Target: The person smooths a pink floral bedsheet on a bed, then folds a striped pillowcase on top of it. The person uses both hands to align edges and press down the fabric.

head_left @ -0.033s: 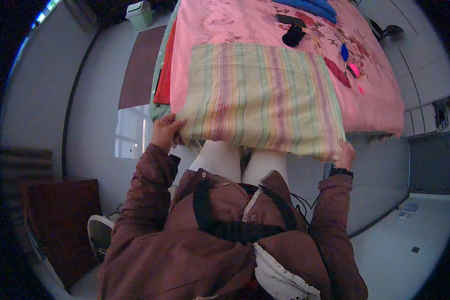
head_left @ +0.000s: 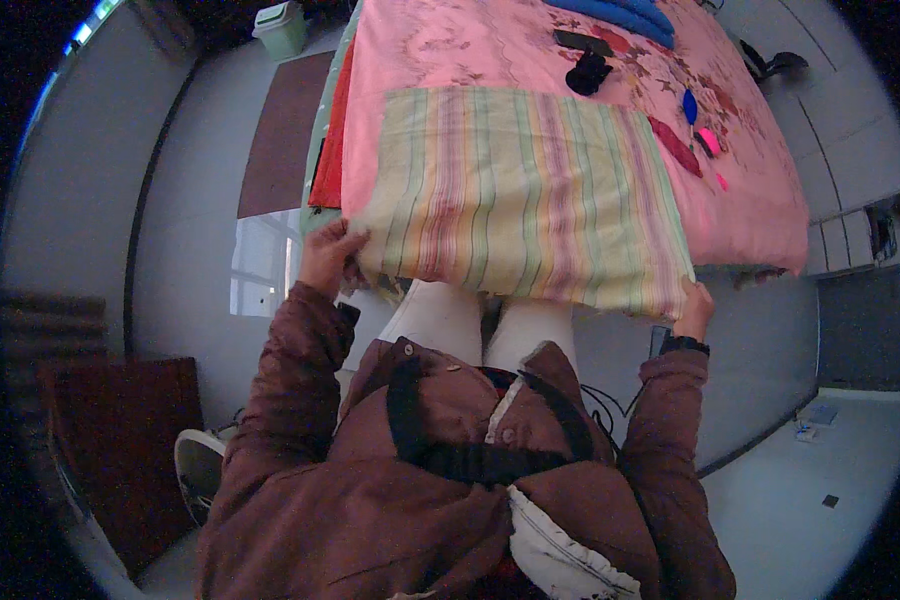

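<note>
A striped cloth in pale yellow, green, orange and purple lies spread over the near part of a pink bed cover. Its near edge is held out past the bed, above my legs. At the near left corner, my left hand is closed on the cloth, thumb toward the middle. My right hand pinches the near right corner. Between the two hands the near edge sags slightly and looks frayed.
On the bed are a blue folded item, a black item, a dark red piece and a bright pink object. A pale green bin stands far left. A dark red panel and a pale chair are at near left.
My left hand has shifted very slightly left, its corner of the cloth moving with it. Everything else looks the same.
</note>
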### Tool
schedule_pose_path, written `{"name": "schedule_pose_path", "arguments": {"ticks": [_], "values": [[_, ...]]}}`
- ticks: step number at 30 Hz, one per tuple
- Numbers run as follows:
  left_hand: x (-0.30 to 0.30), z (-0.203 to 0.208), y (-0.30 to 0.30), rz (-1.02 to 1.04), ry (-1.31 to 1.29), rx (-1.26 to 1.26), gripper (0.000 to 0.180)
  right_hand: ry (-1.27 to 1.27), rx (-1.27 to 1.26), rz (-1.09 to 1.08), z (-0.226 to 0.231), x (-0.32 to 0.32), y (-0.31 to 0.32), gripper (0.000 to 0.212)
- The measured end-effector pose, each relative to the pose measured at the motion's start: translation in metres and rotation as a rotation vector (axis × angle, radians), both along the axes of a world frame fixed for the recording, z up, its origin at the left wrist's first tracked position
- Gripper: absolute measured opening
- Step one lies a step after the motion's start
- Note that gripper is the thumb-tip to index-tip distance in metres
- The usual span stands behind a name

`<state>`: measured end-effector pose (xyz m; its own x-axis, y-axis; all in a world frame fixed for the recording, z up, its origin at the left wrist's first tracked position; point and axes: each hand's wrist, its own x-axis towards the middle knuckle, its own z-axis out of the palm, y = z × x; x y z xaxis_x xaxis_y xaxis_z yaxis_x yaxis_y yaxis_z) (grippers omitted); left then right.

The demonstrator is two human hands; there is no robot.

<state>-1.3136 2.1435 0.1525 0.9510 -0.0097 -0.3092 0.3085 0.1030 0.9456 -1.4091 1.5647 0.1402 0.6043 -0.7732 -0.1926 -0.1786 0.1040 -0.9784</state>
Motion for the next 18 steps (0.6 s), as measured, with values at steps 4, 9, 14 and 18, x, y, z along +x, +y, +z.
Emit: {"name": "schedule_pose_path", "arguments": {"ticks": [4, 9, 14, 18], "values": [[0.017, 0.048, 0.014, 0.036, -0.117, -0.055, 0.017, -0.053, -0.030, 0.140, 0.039, 0.000, -0.002, 0.021], [0.007, 0.075, 0.054, 0.090, -0.168, -0.048, 0.018, -0.062, -0.012, 0.178, 0.071, -0.021, 0.031, 0.023], [-0.030, 0.069, 0.083, 0.040, -0.030, 0.084, 0.028, 0.112, -0.061, 0.229, 0.073, -0.055, 0.059, 0.022], [-0.051, 0.067, 0.091, 0.068, 0.045, 0.086, 0.044, 0.175, -0.041, 0.270, 0.071, -0.073, 0.059, 0.022]]}}
